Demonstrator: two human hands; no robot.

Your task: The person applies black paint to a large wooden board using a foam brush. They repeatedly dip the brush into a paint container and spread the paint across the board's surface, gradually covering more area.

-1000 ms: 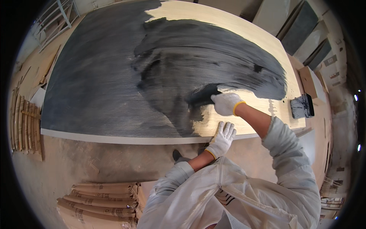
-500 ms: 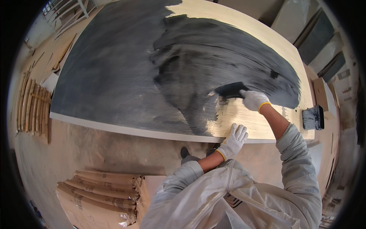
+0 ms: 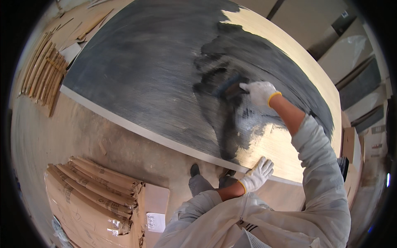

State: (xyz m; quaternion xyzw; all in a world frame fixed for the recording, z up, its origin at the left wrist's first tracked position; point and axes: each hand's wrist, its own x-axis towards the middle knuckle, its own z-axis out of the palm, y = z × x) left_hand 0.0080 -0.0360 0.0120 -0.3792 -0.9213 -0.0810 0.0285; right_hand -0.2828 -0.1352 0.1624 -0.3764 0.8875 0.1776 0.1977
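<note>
Right grip (image 3: 259, 93) pinches the dark brush (image 3: 231, 87) over the blackened part of the board (image 3: 279, 144); left grip (image 3: 257, 175) spread flat at the near edge. Brush judged light, stiff-backed, slick where wet; hold its right end.

The panel (image 3: 285, 146) had a wood-like grain and a soft sheen where bare. Its dark coating (image 3: 144, 70) was satin and finely streaked, with blotchier, wet-looking patches near the spreading tool (image 3: 232, 87), which was too blurred for its material to be identified. The right glove (image 3: 261, 93) and left glove (image 3: 257, 175) were matt knitted cloth; the jacket (image 3: 285, 219) was smooth, creased fabric. The wrapped stack (image 3: 82, 202) was wrinkled brown paper or cardboard. The floor (image 3: 124, 148) was matt and mottled.
</note>
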